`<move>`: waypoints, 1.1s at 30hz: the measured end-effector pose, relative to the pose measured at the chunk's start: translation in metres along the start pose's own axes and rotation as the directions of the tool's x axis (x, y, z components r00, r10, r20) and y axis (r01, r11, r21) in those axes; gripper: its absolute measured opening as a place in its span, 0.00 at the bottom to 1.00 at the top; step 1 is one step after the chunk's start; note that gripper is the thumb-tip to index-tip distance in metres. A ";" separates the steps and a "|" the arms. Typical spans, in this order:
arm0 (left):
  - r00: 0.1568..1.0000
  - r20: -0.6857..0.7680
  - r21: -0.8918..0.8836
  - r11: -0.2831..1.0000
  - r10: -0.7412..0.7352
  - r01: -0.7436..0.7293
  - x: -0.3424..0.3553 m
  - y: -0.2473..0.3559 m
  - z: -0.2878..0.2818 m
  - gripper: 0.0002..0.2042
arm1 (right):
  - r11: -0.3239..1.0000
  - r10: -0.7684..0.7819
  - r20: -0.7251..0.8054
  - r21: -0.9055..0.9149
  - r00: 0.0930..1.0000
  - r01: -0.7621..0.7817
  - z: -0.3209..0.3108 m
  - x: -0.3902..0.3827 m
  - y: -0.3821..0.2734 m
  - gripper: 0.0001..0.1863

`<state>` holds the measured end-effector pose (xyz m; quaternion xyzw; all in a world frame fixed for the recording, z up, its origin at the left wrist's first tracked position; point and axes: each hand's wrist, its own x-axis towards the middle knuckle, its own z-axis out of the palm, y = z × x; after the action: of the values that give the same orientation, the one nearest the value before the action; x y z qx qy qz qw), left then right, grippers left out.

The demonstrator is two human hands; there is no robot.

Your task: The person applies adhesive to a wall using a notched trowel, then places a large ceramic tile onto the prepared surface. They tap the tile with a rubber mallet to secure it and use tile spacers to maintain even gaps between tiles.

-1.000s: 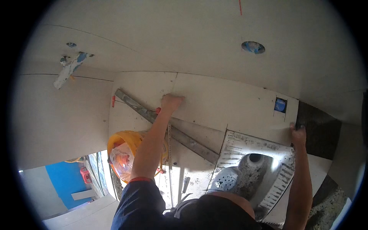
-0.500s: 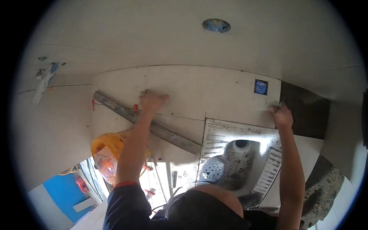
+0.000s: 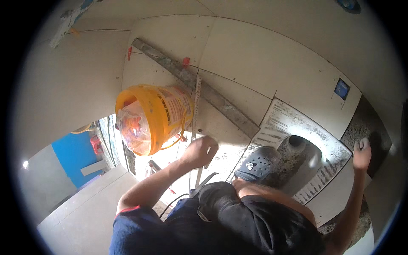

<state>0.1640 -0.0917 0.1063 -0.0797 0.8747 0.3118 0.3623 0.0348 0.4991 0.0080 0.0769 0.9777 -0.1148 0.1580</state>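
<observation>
Left hand is curled loosely, fingers bent in; whether it has hold of anything cannot be told, though the lower end of a folding rule runs right up to it and appears to touch the knuckles. Just below that hand lie a dark cable and a thin metal tool, too blurred to identify. Right hand is closed into a fist with a small pale thing showing at its top; the fist sits over the bare mortar patch at the edge of the tiling. Between the two hands: a grey clog on the person's foot, planted at the near rim of a squat pan smeared with mortar. Up and left of the left hand, an orange bucket lies tilted, a clear bag of red spacers inside. Beyond it, a long straightedge lies diagonally across the pale tiles, with a red clip beside it. Farthest from the right hand's side, a blue box is set in the tile.
</observation>
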 end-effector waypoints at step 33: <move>0.431 0.766 0.110 0.564 0.477 -0.819 0.109 0.415 0.200 0.19 | -0.596 0.539 0.842 0.364 -0.020 -0.716 0.190 -0.595 -0.310 0.22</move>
<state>0.0504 0.3670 0.1259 0.4826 0.6885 0.2142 0.4971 0.5903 0.0855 0.0894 0.8041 0.3027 -0.4753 0.1895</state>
